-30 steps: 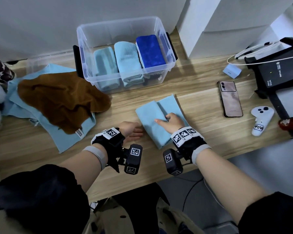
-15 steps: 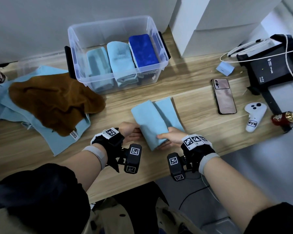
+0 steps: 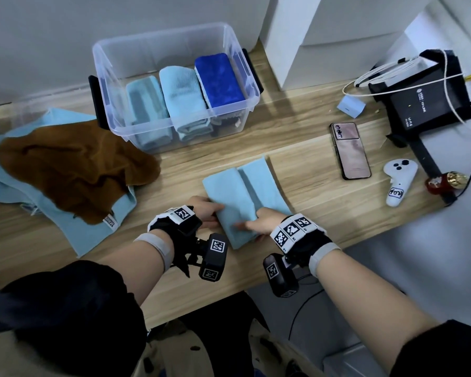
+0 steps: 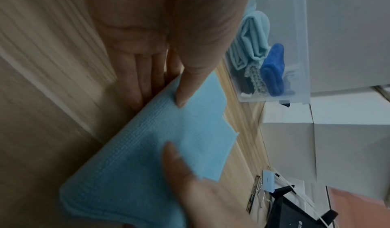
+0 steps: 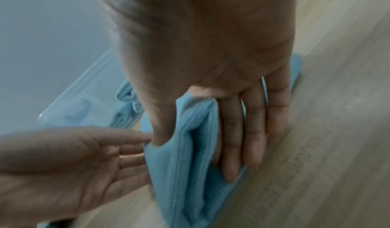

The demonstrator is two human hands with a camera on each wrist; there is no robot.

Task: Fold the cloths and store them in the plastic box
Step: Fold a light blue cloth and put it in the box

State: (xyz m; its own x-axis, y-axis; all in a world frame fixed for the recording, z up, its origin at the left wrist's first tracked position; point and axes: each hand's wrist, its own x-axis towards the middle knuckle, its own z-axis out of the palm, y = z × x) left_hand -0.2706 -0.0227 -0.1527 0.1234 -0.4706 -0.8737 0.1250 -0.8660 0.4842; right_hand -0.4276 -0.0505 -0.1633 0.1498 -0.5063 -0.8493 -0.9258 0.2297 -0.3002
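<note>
The left hand [image 3: 204,210] pinches the left edge of the half-folded light blue cloth [image 3: 245,191] on the table [image 3: 324,213], in front of the plastic box [image 3: 172,77]. The right hand [image 3: 264,221] grips its near end. If either pinch slips, I think the layers can slide and the fold opens.

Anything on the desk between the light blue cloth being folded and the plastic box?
Nothing visible. Both hands, left hand and right hand, already grip the light blue cloth, and only bare desk lies between it and the plastic box. The brown cloth sits off to the left, the phone to the right.
</note>
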